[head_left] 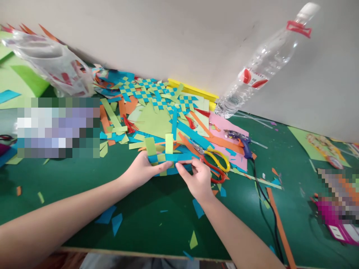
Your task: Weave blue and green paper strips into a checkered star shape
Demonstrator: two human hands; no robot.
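Observation:
Blue and light green paper strips woven over and under each other make a small piece of paper weaving (pixel 162 158), held low over the table between my hands. My left hand (pixel 143 170) pinches its left part, the thumb lying across the front. At the right end, my right hand (pixel 198 175) closes thumb and fingers on the blue strips. Two green strip ends stick up from the top edge. Just behind my right hand lie scissors (pixel 217 160) with one yellow and one red handle loop, partly covered by the hand.
Woven checkered pieces (pixel 146 91) and loose strips are heaped at the back. A blue glue gun (pixel 246 146) with a black cord lies right, below a tall plastic bottle (pixel 258 71). A bagged container (pixel 53 61) stands back left. Scraps dot the green table (pixel 126 231).

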